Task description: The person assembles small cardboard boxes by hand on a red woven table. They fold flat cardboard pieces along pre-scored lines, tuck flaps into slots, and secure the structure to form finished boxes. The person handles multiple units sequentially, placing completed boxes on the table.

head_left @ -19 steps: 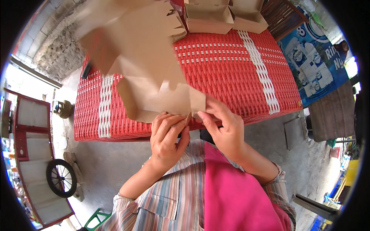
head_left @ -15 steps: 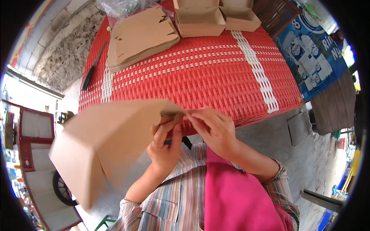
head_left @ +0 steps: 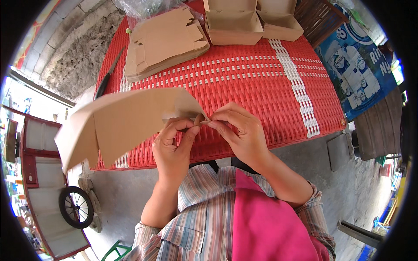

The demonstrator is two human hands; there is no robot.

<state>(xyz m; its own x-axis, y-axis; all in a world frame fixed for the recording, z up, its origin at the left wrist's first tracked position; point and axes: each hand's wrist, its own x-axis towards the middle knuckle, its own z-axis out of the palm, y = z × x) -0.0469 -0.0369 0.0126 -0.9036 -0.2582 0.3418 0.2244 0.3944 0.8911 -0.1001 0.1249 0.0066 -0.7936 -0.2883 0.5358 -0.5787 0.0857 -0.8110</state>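
Note:
A brown cardboard box blank (head_left: 130,117), partly folded, hangs in the air over the near edge of the red woven table (head_left: 244,87). Its far panels stretch out to the left. My left hand (head_left: 172,145) grips the blank at its right end, fingers curled behind the card and thumb at a small flap. Pinched between thumb and fingers of my right hand (head_left: 239,132) is the corner of that same end. The two hands are close together, fingertips almost meeting at the flap.
A stack of flat brown box blanks (head_left: 167,43) lies at the table's far left, beside a black-handled knife (head_left: 109,74) and a clear plastic bag (head_left: 146,8). Folded open boxes (head_left: 233,26) stand at the back, with another stack of boxes (head_left: 278,26) to their right.
The blank has swung upward and flattened in view, its left panels rising. My left hand has shifted slightly left and up; my right hand stays at the corner, a little higher.

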